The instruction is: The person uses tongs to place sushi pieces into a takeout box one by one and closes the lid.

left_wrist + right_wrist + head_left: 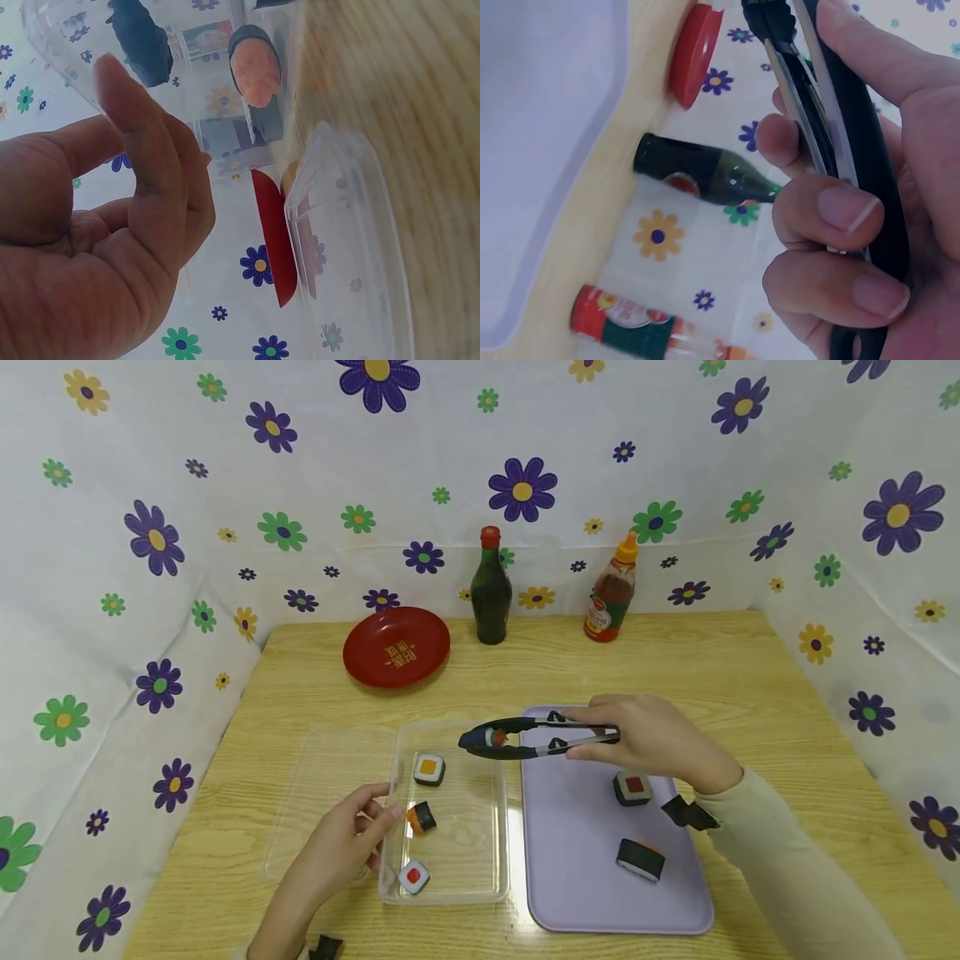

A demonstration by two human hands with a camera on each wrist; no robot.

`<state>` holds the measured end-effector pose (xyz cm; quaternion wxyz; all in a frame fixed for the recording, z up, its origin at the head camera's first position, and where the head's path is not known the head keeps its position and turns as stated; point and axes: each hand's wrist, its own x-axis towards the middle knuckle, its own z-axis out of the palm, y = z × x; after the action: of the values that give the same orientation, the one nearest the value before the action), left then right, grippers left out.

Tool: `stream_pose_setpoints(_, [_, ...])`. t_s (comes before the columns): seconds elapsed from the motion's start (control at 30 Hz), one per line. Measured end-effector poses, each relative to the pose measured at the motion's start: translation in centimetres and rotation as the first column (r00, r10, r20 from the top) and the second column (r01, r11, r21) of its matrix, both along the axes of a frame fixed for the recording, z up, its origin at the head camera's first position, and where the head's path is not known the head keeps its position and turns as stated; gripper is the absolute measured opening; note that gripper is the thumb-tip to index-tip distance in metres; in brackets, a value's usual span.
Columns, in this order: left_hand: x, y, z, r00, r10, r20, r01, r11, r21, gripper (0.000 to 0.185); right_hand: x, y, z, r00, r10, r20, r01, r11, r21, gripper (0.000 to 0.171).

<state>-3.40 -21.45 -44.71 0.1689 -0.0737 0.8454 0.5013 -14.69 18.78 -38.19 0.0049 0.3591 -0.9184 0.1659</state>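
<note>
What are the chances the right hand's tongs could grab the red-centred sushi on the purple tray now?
Probably not yet: the tongs in the right hand grip another sushi piece, though nothing seems to cover the red-centred sushi on the tray.

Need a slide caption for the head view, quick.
Right hand grips tongs pinching a sushi piece near the clear container, left hand at its left edge.

Black-and-silver metal tongs [528, 752]; a lilac rectangular plastic tray [573, 852]; a square black-sided sushi piece [430, 768], white on top with an orange centre. A round red plate [396, 647] bears gold characters. Purple, green and orange flowers pattern the white cloth backdrop [420, 460]; yellowish wood grain streaks the worktop [540, 672].
</note>
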Motion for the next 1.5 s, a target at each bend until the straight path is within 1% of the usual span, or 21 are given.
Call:
stream_pose_setpoints(0.13, [0.0,0.0,0.1,1.0,-0.002,-0.002,0.002,1.0,-0.009,0.052,0.0,-0.9,0.3,0.999,0.023,-0.038,-0.022,0.999,0.031,0.053])
stream_pose_setpoints(0.3, [0.0,0.0,0.0,1.0,-0.004,-0.006,0.004,1.0,-0.011,0.053,-0.1,-2.0,1.0,0.998,0.036,-0.056,-0.031,0.995,0.095,0.053])
stream_pose_setpoints(0.4, [-0.1,0.1,-0.1,1.0,-0.004,-0.008,0.004,1.0,-0.011,0.052,-0.2,-2.7,1.5,0.997,0.037,-0.06,-0.028,0.99,0.139,0.054])
stream_pose_setpoints(0.57, [-0.1,0.2,-0.1,1.0,-0.005,-0.01,0.005,1.0,-0.005,0.052,-0.3,-3.9,2.5,0.994,0.058,-0.094,-0.037,0.976,0.214,0.053])
stream_pose_setpoints(0.67, [-0.1,0.2,-0.1,1.0,-0.006,-0.009,0.005,1.0,-0.007,0.052,-0.2,-4.7,3.0,0.993,0.067,-0.099,-0.038,0.962,0.269,0.053])
stream_pose_setpoints(0.83, [-0.1,0.2,-0.2,1.0,0.0,-0.011,0.0,1.0,-0.005,0.051,-0.1,-6.5,4.1,0.996,0.055,-0.063,-0.029,0.934,0.356,0.05])
stream_pose_setpoints(0.97, [0.0,0.2,-0.2,1.0,0.004,-0.009,-0.004,1.0,0.003,0.052,0.0,-7.9,4.6,0.997,0.059,-0.059,-0.03,0.912,0.409,0.042])
stream_pose_setpoints(1.17, [0.0,0.2,-0.3,1.0,0.007,0.004,-0.007,1.0,0.012,0.053,0.3,-9.8,4.4,0.995,0.045,-0.09,0.005,0.87,0.494,0.037])
stream_pose_setpoints(1.2, [0.0,0.2,-0.2,1.0,0.008,0.006,-0.008,1.0,0.011,0.052,0.4,-10.1,4.3,0.994,0.045,-0.101,0.012,0.866,0.5,0.037])
stream_pose_setpoints(1.33, [0.0,0.1,-0.2,1.0,0.012,0.009,-0.012,1.0,0.012,0.05,0.7,-10.9,3.9,0.99,0.051,-0.134,0.022,0.871,0.491,0.034])
stream_pose_setpoints(1.43, [0.1,0.1,-0.1,1.0,0.014,0.004,-0.014,1.0,0.014,0.05,0.8,-11.3,3.9,0.99,0.047,-0.132,0.022,0.876,0.481,0.035])
stream_pose_setpoints(1.5, [0.1,0.1,-0.1,1.0,0.013,0.0,-0.013,1.0,0.013,0.05,0.8,-11.6,4.1,0.991,0.045,-0.126,0.022,0.874,0.486,0.036])
